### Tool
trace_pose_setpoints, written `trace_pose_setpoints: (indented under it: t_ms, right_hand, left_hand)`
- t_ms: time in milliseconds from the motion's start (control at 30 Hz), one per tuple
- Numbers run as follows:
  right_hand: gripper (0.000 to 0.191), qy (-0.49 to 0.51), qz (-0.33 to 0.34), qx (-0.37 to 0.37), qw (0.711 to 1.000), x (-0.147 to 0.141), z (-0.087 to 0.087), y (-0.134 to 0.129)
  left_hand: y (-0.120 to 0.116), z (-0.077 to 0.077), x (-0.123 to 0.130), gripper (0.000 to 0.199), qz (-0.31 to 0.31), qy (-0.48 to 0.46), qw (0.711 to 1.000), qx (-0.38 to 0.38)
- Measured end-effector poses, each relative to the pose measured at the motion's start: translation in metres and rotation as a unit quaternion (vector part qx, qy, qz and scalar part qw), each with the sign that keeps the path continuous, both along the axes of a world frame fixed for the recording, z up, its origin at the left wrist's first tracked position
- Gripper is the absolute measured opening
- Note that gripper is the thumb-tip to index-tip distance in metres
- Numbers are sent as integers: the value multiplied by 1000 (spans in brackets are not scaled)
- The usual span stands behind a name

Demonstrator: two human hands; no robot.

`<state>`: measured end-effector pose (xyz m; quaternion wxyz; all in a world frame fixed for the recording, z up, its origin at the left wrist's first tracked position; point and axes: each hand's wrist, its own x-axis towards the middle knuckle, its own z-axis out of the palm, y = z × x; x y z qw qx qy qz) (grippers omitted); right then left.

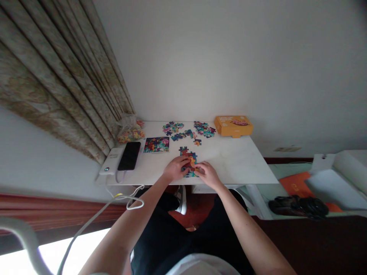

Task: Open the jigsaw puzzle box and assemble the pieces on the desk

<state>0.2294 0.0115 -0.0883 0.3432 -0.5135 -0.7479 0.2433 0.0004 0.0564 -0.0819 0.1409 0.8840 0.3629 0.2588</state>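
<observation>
The left hand (pixel 174 169) and right hand (pixel 208 175) are pressing curled fingers onto the joined puzzle pieces (pixel 188 153) at lower centre, where a sideways slip is risking pulling loose joints apart.

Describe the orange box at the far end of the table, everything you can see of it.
The orange box is a flat, rectangular cardboard box, yellow-orange, with a printed picture and small lettering on its top too small to read. It is shut and lies flat, turned at a slight angle, at the far edge of the white table, close to the wall. Only the table visibly touches it; the nearest jigsaw pieces lie apart from it.
</observation>
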Motion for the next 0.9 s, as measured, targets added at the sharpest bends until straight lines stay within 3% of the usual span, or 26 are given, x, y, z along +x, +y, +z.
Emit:
trace_pose_setpoints:
  t_ms: [400, 733, 900]
  right_hand:
    - [24, -4, 1, 35, 999, -1, 3, -7]
    - [30, -73, 14, 43, 996, -1, 4, -8]
    - [25, -42, 2, 32, 999, -2, 4, -7]
  left_hand:
    - [0, 1, 1, 30, -1, -5, 1000, 15]
    - [-1, 5, 1, 32, -5, -8, 1000, 26]
    - [-18, 13, -1, 37, -60, -17, 998, 31]
